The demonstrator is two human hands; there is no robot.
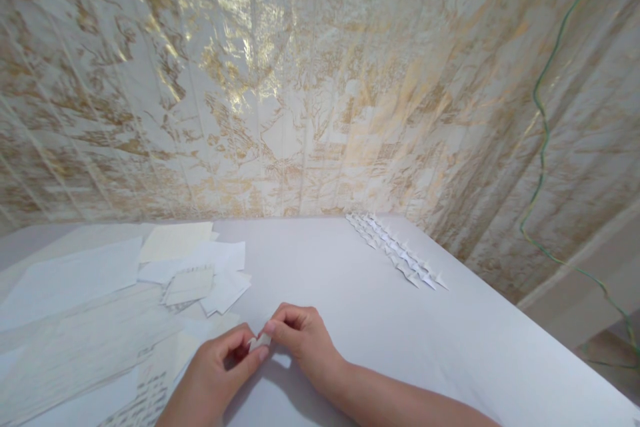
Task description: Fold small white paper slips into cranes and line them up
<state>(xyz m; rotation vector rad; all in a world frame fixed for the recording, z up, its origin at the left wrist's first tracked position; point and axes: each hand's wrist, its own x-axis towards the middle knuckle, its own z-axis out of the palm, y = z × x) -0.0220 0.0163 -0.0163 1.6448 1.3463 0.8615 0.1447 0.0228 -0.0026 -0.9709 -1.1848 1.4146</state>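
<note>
A small piece of folded white paper (259,341) is pinched between my two hands, just above the white table. My left hand (220,363) grips its lower left side with thumb and fingers. From the right, my right hand (303,337) pinches its upper edge between thumb and forefinger. Fingers cover much of the paper, so its full shape is hidden. At the far right of the table lie rows of small folded paper pieces (395,250) with pointed tips, set close together.
Loose sheets of paper (75,280), some with writing, spread over the table's left side. Small cut squares (190,285) lie on top near the middle. A gold-patterned wall covering (300,113) rises behind the white table (310,267). A green-yellow wire (543,147) hangs at right.
</note>
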